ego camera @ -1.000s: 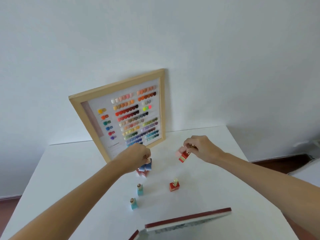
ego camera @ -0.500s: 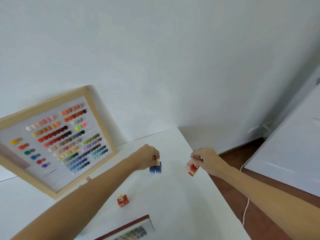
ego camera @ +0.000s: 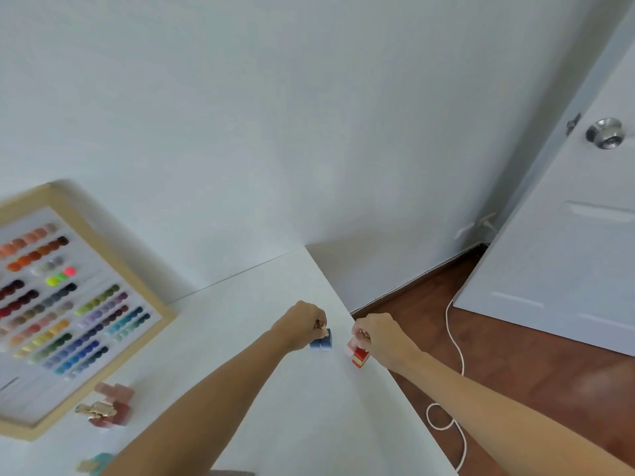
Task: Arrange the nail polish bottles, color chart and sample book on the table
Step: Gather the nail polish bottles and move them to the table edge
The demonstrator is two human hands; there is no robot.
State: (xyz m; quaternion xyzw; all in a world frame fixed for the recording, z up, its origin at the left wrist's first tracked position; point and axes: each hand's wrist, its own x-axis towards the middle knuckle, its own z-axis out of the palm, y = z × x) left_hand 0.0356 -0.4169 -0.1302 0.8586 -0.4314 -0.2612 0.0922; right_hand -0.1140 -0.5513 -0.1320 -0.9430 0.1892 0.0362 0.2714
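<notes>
My left hand (ego camera: 300,326) grips two blue nail polish bottles (ego camera: 321,341) by their gold caps, low over the white table (ego camera: 261,338) near its right edge. My right hand (ego camera: 379,334) holds a red bottle and a pale pink bottle (ego camera: 359,355) at that same edge. The wood-framed color chart (ego camera: 68,304) leans against the wall at the left. Pinkish-red bottles with gold caps (ego camera: 110,405) stand in front of the chart. A teal bottle (ego camera: 94,463) shows at the bottom left, partly hidden by my left arm. The sample book is barely visible at the bottom edge.
The table's right edge drops to a brown wooden floor (ego camera: 515,355) with a white cord (ego camera: 453,345) on it. A white door (ego camera: 567,235) with a metal knob (ego camera: 604,132) stands at the right. A white wall rises behind the table.
The view has swung right. Both hands have carried their bottles from the table's middle toward its right edge; the chart and the standing bottles now lie far left.
</notes>
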